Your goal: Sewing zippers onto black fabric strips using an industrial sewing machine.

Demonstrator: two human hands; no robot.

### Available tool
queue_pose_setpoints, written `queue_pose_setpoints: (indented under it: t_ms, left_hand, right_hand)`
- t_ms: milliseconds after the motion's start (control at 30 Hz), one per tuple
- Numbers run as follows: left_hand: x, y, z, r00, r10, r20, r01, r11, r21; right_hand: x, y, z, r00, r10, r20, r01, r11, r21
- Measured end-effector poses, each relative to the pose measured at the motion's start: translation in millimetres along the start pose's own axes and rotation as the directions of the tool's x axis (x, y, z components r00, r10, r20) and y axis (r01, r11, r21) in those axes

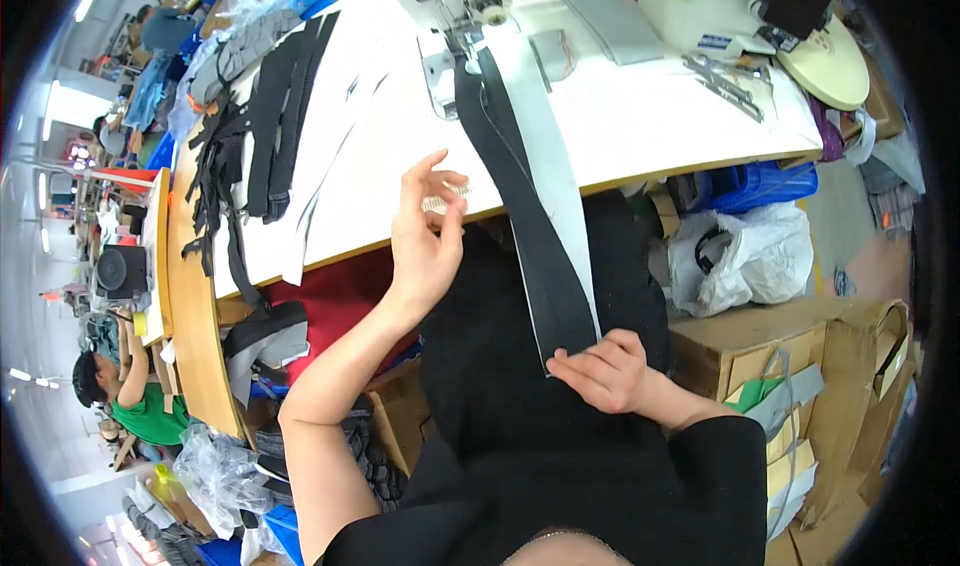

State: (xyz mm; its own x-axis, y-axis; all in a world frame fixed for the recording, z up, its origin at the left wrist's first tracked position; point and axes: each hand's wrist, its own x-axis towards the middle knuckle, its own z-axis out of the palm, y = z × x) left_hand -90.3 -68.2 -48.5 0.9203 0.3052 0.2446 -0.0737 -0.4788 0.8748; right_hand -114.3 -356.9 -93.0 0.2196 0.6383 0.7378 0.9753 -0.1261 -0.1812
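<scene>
A long black fabric strip (pixel 535 236) with a light grey strip (pixel 548 136) beside and under it runs from the sewing machine's needle area (pixel 470 41) over the table's front edge to my lap. My right hand (pixel 610 374) pinches the near end of the black strip at its lower corner. My left hand (pixel 428 236) is raised near the table edge, left of the strips, fingers loosely bent and apart, touching no fabric. Whether the far end of the strips lies under the presser foot is too small to tell.
Black strips (pixel 275 126) lie at the left of the white table (pixel 370 96). Metal tools (pixel 725 86) and a grey piece (pixel 610 21) lie to the right. A cardboard box (pixel 730 341) and a white bag (pixel 760 256) stand at my right. Another person (pixel 140 406) works far left.
</scene>
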Motion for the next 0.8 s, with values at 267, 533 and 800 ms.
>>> queue_pose_setpoints:
  t_ms: [267, 533, 800]
  left_hand:
    - [101.8, -28.1, -4.9, 0.959, 0.281, -0.023, -0.248, 0.879, 0.407]
    - [126.1, -30.6, -2.5, 0.992, 0.051, -0.117, -0.061, 0.995, -0.077]
    - [123.9, -26.9, 6.9, 0.938, 0.334, -0.093, -0.295, 0.91, 0.29]
  right_hand:
    - [1.4, -2.3, 2.4, 0.999, 0.034, 0.009, -0.034, 0.999, 0.0]
    - [-5.3, 1.1, 2.4, 0.992, 0.07, 0.103, -0.08, 0.992, 0.098]
    - [-6.0, 6.4, 9.0, 0.98, 0.092, 0.175, -0.117, 0.984, 0.138]
